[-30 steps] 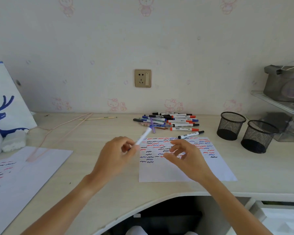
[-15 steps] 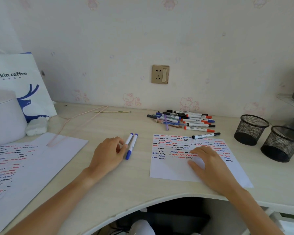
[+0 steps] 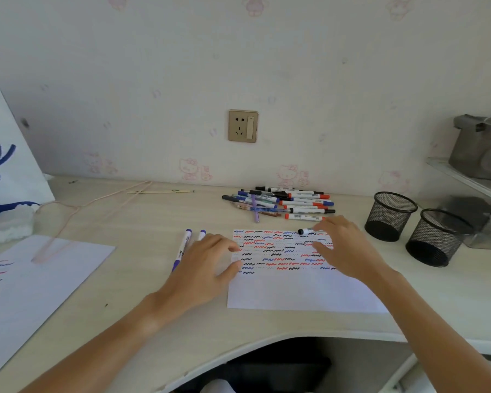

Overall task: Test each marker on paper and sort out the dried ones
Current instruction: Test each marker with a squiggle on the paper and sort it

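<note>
A white test sheet (image 3: pixel 295 290) covered in red, blue and black squiggles lies in front of me. Behind it sits a pile of several markers (image 3: pixel 281 202). A black-capped marker (image 3: pixel 304 231) lies on the sheet's top edge; the fingers of my right hand (image 3: pixel 346 248) reach over its body, with the thumb apart on the paper. My left hand (image 3: pixel 204 265) rests palm down at the sheet's left edge, fingers relaxed. Just left of it two blue-capped markers (image 3: pixel 184 246) lie side by side on the desk, the nearer one partly hidden by my hand.
Two black mesh cups (image 3: pixel 390 215) (image 3: pixel 437 236) stand at the right, before a clear shelf (image 3: pixel 465 177). At the left lie a second scribbled sheet (image 3: pixel 40 279), a white-and-blue paper bag (image 3: pixel 9 165), a white pad (image 3: pixel 10 225) and a pink cord (image 3: pixel 77 211). The curved desk edge is close to me.
My left hand laid its blue marker beside another on the desk, let go and slid right to the sheet's edge. My right hand moved up the paper to the black-capped marker.
</note>
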